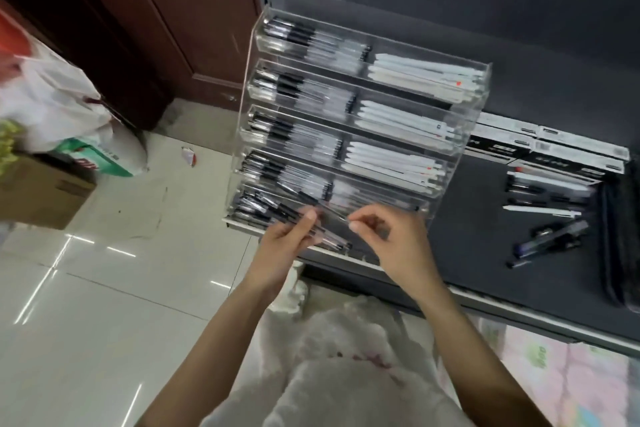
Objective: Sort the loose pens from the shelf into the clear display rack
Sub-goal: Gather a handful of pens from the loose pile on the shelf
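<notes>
both forearms are bare from the bottom of the view up to the wrists, with no sleeve, watch, bracelet or ring showing on either. the left hand and the right hand, both just in front of the lowest tier of the clear display rack, have slim fingers with short, plain nails that carry no polish. below the rack, between the two arms, lies pale, whitish cloth with faint reddish marks, too blurred to tell whether it is worn.

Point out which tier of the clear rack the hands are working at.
The bottom tier, the one nearest the shelf's front edge. The left hand and right hand hold a clear pen just in front of it; the four tiers above go untouched.
</notes>
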The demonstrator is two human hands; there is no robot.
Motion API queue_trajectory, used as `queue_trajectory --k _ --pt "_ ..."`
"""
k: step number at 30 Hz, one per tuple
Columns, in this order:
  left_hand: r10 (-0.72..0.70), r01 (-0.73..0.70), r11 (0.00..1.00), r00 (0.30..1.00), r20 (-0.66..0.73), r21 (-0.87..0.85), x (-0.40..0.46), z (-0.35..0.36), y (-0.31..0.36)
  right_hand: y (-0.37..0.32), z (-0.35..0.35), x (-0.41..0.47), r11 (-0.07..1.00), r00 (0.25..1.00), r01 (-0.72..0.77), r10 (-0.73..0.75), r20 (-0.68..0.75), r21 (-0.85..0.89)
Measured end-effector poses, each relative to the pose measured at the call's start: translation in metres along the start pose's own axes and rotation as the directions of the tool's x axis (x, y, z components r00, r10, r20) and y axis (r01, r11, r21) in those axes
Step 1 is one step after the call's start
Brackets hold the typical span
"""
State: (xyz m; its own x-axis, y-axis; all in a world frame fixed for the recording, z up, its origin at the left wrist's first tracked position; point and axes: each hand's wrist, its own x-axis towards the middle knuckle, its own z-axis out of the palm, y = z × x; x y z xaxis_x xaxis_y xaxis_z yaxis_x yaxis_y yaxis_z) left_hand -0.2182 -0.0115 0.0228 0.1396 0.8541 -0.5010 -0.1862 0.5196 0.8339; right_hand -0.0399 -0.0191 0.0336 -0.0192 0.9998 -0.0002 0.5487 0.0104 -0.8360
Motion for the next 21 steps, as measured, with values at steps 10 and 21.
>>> queue_trajectory --k 10,21 --pt "-0.066 0.07 0.997 0.985 -0.16 0.019 0.015 -0.13 0.011 0.005 0.092 0.017 0.808 0.984 0.125 -0.177 -0.035 -0.576" --pt "-0.127 0.127 0.992 0.992 -0.025 0.009 0.022 -0.129 0.011 0.008 0.124 0.031 0.523 0.911 0.217 -0.411 -0.02 -0.824"
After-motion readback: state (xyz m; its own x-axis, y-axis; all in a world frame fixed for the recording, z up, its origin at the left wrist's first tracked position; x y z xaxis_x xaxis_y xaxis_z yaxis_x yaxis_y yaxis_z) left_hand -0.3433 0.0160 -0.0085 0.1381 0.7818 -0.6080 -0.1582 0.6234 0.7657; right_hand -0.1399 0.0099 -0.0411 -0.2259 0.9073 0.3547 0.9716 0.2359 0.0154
